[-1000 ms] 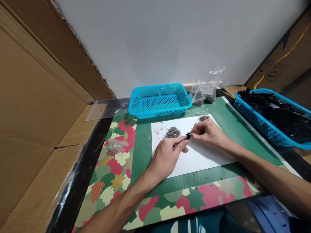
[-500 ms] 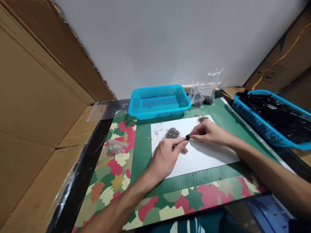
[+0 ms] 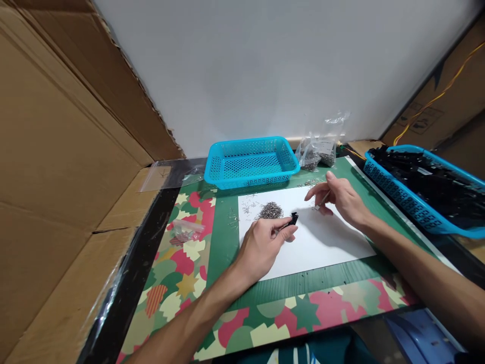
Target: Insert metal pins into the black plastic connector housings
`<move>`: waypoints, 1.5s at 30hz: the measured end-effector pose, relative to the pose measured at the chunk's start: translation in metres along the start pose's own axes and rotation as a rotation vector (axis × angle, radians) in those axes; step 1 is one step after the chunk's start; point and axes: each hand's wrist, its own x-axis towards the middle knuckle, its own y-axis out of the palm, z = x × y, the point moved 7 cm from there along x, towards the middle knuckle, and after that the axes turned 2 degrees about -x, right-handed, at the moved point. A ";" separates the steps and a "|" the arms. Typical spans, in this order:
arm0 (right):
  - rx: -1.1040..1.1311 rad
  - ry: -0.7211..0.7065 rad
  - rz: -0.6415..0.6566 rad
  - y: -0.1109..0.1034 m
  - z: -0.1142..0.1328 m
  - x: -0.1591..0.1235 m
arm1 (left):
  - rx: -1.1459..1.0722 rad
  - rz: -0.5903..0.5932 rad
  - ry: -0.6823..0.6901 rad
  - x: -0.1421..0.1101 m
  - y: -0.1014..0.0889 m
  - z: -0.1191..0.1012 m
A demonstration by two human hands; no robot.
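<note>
My left hand is closed in a pinch around a small black plastic piece, whose end sticks out past the fingertips above a white sheet of paper. My right hand hovers over the sheet's right side, apart from the piece. Its fingers are curled around a thin, light metal tool pointing down and left; its exact kind is unclear. A heap of tiny metal pins lies on the paper just beyond my left hand. A second small pile is partly hidden behind my right hand.
At the back stands a blue perforated basket. Clear bags of metal bits lean beside it. A blue basket of black parts is at right. A small plastic bag lies left on the patterned mat. Cardboard walls the left.
My right hand has drawn away from the black piece, up and to the right, with its thin tool. My left hand keeps its pinch, and more of the piece shows.
</note>
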 end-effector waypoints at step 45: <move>-0.472 0.042 0.211 0.031 0.001 -0.009 | 0.054 0.043 0.100 0.000 0.004 -0.006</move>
